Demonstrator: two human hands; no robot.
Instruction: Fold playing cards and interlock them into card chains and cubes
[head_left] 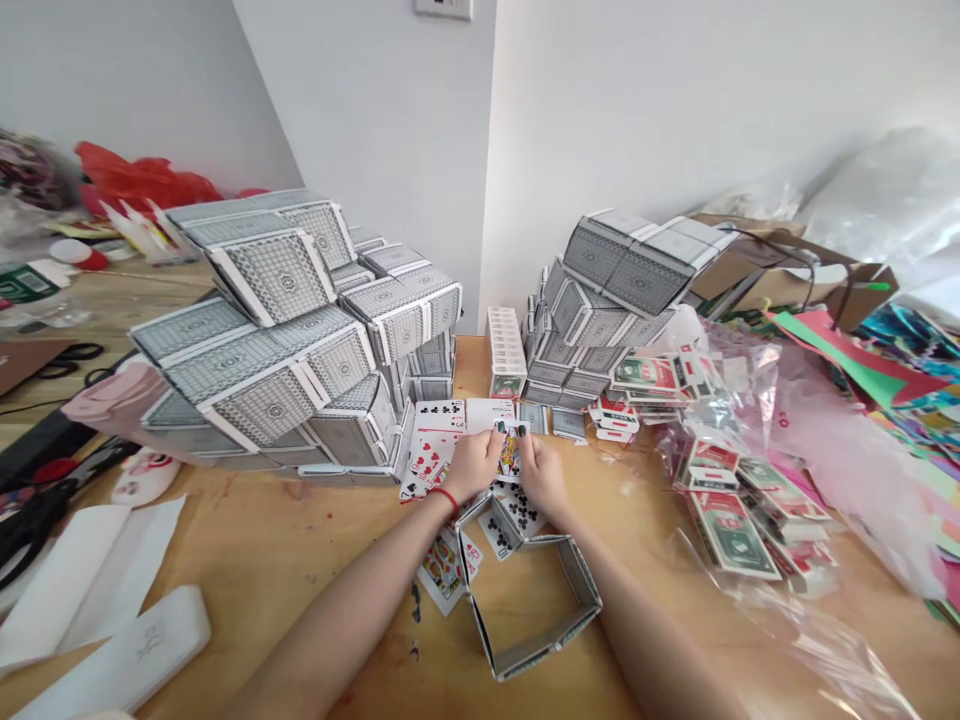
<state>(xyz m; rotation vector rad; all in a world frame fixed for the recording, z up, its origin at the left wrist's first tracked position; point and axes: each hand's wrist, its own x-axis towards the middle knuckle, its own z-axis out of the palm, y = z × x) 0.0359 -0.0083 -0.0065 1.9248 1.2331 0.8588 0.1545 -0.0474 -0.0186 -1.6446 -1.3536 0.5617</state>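
My left hand [478,462] and my right hand [543,474] pinch the two sides of a face playing card [510,456], thumbs on top, close to the table's middle. Loose playing cards [429,458] lie face up just beyond and left of my left hand. Several club cards [523,508] rest beneath both hands. Between my forearms sits an open frame of folded cards [525,655], with bare table inside it. A king card [442,572] lies partly under the frame's left side.
Tall stacks of card-built blocks stand left [281,375] and right [600,300]. Card boxes [731,535] and clear plastic wrap [817,640] spread over the right side. Scissors [34,520], folded white paper [90,570] and a white case [127,650] lie left.
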